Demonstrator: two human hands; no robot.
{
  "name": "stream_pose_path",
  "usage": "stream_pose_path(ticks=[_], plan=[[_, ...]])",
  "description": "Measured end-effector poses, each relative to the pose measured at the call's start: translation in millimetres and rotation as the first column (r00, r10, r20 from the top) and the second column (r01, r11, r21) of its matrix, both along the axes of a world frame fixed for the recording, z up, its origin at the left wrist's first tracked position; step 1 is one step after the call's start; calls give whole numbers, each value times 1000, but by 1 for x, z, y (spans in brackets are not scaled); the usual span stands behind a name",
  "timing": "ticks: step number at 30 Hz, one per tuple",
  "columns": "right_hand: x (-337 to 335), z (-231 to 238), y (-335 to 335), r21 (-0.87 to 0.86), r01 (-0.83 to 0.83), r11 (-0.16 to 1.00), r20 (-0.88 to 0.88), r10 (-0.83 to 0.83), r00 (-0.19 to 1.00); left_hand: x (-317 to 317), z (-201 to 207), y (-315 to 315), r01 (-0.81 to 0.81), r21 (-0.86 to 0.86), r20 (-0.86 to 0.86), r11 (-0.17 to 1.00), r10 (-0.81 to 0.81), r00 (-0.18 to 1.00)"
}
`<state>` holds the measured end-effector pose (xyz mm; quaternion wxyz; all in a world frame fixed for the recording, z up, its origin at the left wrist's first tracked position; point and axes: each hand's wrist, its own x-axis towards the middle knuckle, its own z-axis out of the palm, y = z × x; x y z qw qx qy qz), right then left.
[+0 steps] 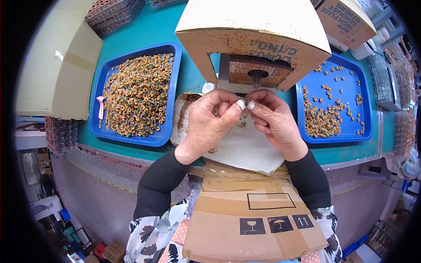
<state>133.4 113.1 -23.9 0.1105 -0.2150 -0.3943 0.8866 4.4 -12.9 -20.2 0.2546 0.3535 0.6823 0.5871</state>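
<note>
My left hand (pixel 210 120) and my right hand (pixel 276 120) meet in front of the opening of a cardboard box shelter. Both are closed in a pinch, thumbs and forefingers almost touching, with white wrap on the thumb tips. Between them is a small wire-wound ring coil (pixel 247 100), mostly hidden by the fingers, its thin wire ends showing. Right behind it, a dark spindle or nozzle (pixel 256 78) sticks out within the cardboard shelter (pixel 258 39), which is speckled with brown grit. Below my hands lies a white, grit-strewn sheet (pixel 245 149).
At left stands a blue tray (pixel 174 87) heaped with ring coils (pixel 138 94) and a pink tag (pixel 101 107). Another blue tray (pixel 366 92) at right holds fewer coils (pixel 322 122). A cardboard flap (pixel 250 210) covers my lap. Large cartons (pixel 57 65) border the green table (pixel 131 33).
</note>
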Motion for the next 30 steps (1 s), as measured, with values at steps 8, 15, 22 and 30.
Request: stream_pose_path(ticks=[8, 15, 22, 30], plan=[[4, 7, 5, 137, 45, 990, 50, -53, 997, 1, 15, 0, 145, 18, -324, 989, -131, 937], [4, 7, 12, 14, 57, 998, -27, -57, 998, 5, 24, 9, 145, 119, -515, 982, -64, 855], [1, 11, 11, -82, 96, 992, -54, -101, 993, 4, 27, 13, 139, 144, -521, 980, -45, 852], [3, 8, 12, -91, 88, 992, -102, -98, 990, 0, 32, 16, 189, 143, -564, 971, -77, 822]])
